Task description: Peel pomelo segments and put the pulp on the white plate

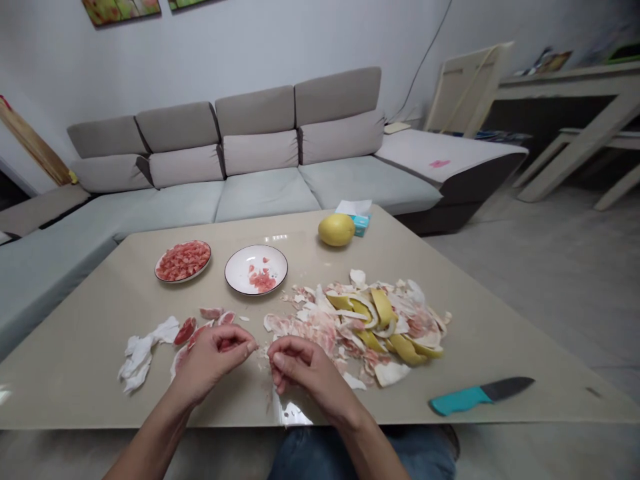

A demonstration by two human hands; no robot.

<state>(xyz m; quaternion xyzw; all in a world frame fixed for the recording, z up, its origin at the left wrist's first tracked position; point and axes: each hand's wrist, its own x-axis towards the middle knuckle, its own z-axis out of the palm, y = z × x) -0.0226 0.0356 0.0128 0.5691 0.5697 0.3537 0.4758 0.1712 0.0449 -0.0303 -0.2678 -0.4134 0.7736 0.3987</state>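
My left hand [214, 360] is closed, thumb against fingers, and red pulp of a pomelo segment shows inside its curl. Just to its right, a small gap away, my right hand [307, 373] is curled in a pinch; whatever lies between its fingertips is too small to make out. Behind and beside my left hand lie several peeled red pomelo segments [185, 331], partly covered by it. Pale membrane scraps [300, 327] spread beyond my right hand. A white plate [240, 263] farther back holds a few bits of red pulp.
Another plate [163, 277] at the left is heaped with red pulp. A whole yellow pomelo [337, 230] stands by a tissue box [361, 223]. Yellow peel [383, 308] lies piled at right, a teal-handled knife [463, 400] near the front edge, crumpled tissue [143, 353] at left.
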